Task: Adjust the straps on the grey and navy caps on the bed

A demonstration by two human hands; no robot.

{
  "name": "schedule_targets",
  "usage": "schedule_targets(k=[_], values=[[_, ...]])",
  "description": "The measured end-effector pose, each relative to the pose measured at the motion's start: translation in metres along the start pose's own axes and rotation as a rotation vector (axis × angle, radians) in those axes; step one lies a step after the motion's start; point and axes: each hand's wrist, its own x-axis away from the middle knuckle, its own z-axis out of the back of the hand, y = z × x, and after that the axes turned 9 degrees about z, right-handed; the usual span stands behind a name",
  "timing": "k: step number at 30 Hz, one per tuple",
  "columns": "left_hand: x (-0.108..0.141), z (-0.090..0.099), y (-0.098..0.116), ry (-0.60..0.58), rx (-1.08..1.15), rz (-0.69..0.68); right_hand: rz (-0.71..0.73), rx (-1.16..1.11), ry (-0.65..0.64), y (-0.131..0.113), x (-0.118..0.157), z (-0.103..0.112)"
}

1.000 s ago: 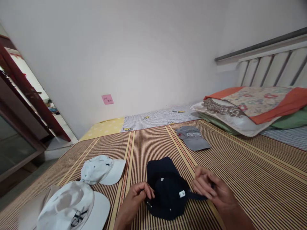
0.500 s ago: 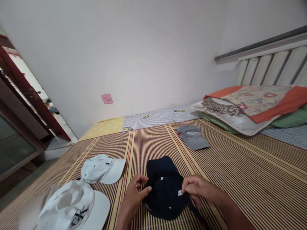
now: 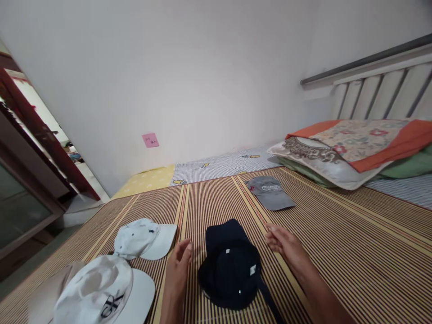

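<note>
A dark navy cap (image 3: 229, 274) lies upside down on the striped mat, its inside with small white tags showing, its brim pointing away and its strap trailing to the lower right. To its left is my left hand (image 3: 179, 265), apart from the cap, fingers loosely curved with nothing between them. On the other side my right hand (image 3: 285, 245) hovers clear of the cap, fingers partly bent and empty. Further back rests a grey cap (image 3: 271, 193) with lettering. At the left lie a white cap (image 3: 143, 238), a larger white cap (image 3: 97, 288) with black letters, and a beige cap (image 3: 49, 290).
The striped mat (image 3: 209, 202) covers the bed. Stacked pillows (image 3: 357, 148) with an orange-edged cover lie at the back right beside a radiator (image 3: 381, 92). A pink note (image 3: 150, 140) is on the wall, and a red door (image 3: 50, 144) stands at the far left.
Both hands have come off the navy cap and moved apart, my left hand to the left and my right hand up and to the right. The cap's strap now lies straighter.
</note>
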Motion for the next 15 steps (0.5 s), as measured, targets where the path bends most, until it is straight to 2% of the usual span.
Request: schedule_targets(k=[2,5,9,11,12,13,15], values=[[-0.003,0.001,-0.002,0.100,0.149,0.025,0.022,-0.046,0.064,0.004,-0.005,0.006],[-0.002,0.006,-0.003,0.222,0.321,-0.022,0.030,-0.128,0.135,0.009,-0.006,0.014],[0.021,0.022,0.000,0.303,0.367,-0.019,-0.006,-0.205,0.233,0.015,0.002,0.022],[0.046,0.035,-0.001,0.260,0.273,-0.035,-0.017,-0.231,0.260,0.014,0.011,0.025],[0.062,0.042,-0.004,0.201,0.179,-0.064,-0.020,-0.242,0.265,0.012,0.017,0.027],[0.080,0.049,-0.007,0.143,0.050,-0.067,-0.023,-0.252,0.265,0.008,0.024,0.030],[0.117,0.062,-0.017,0.106,-0.287,0.007,-0.028,-0.261,0.252,0.000,0.043,0.039]])
